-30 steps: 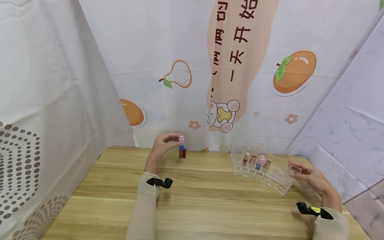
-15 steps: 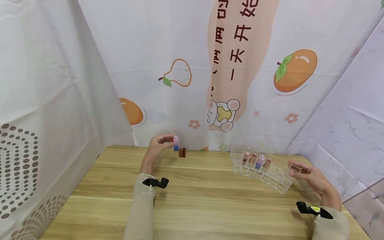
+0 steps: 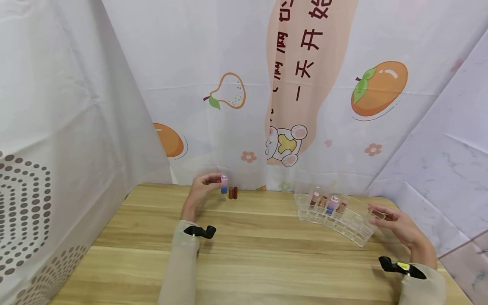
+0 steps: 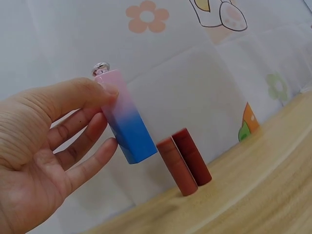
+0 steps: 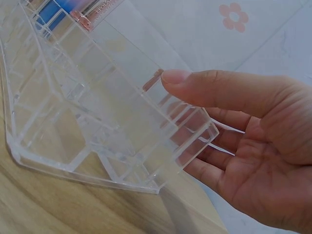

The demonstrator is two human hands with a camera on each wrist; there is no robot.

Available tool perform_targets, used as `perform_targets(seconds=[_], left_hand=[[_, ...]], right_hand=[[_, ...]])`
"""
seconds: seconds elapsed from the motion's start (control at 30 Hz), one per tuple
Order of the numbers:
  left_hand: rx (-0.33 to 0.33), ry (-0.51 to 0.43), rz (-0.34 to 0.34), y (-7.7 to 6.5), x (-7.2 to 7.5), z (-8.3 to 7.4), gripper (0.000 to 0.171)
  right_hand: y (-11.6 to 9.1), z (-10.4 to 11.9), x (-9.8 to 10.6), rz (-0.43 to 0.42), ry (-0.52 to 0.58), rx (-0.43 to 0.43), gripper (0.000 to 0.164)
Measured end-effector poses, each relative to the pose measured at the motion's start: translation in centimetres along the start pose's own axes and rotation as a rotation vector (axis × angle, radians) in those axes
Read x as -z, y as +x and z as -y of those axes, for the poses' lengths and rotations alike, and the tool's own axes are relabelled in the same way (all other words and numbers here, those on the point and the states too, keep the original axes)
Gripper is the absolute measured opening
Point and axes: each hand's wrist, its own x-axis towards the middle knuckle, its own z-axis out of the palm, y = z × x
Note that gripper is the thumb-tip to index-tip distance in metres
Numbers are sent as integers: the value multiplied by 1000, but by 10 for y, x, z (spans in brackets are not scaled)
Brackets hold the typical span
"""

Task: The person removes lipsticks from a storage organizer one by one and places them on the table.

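My left hand [image 3: 203, 187] pinches a square lipstick tube [image 4: 127, 122] between thumb and fingers. The tube fades from pink to blue, with a silvery knob on top. It is held off the table, left of a brown lipstick tube [image 4: 177, 166] and a dark red lipstick tube [image 4: 193, 157], which stand upright side by side. On the right, my right hand [image 3: 400, 226] grips the end of a clear, curved lipstick organizer [image 5: 109, 122], thumb on the near side of its wall and fingers behind. Several lipsticks stand in its left part, including another pink-and-blue tube [image 3: 332, 205].
The wooden table [image 3: 267, 254] runs up to a printed white curtain [image 3: 213, 140] close behind the tubes. A marbled sheet [image 3: 438, 169] hangs at the right, and a dotted white sheet [image 3: 68, 127] at the left.
My left hand has moved left with the pink-and-blue tube, from over the two standing tubes to beside them. The right hand keeps its grip on the organizer. The head view has shifted slightly.
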Motion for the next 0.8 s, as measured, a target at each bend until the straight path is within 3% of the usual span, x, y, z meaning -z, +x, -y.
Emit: perform_targets(seconds=[0.53, 0.8], left_hand=[[68, -10, -33, 1, -6, 18, 42], [69, -17, -37, 2, -5, 24, 41]], right_hand=[[0, 0, 1, -4, -20, -19, 50], [1, 0, 2, 5, -18, -14, 49]])
